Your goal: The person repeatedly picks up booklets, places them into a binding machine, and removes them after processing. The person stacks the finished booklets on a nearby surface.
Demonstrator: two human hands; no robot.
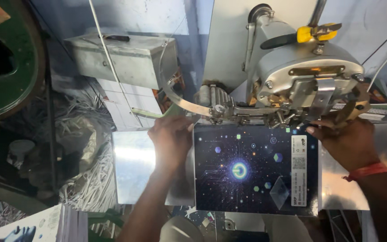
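While both hands press on it, the dark book (pixel 254 168) lies flat on the metal table (pixel 130 166), its top edge pushed up under the machine head (pixel 305 76) and its long axis running left to right across the view. The left hand (pixel 172 140) rests at the book's upper left corner, fingers curled together over the edge rather than spread, thumb side toward the machine. The right hand (pixel 348 142) sits at the upper right corner, fingers bent and closed against the cover beside the white label (pixel 299 170); whether it pinches the edge or only presses I cannot tell. Neither hand is clearly nearer; they bracket the book, with the machine's clamp parts (pixel 251 112) just above the edge between them. A curved metal strip (pixel 180 101) sweeps in from the left, close over the left hand's knuckles. Further left lie a grey box (pixel 121 56), paper trimmings (pixel 90 179) and a green wheel (pixel 5 58); another stack (pixel 27 226) shows at bottom left.
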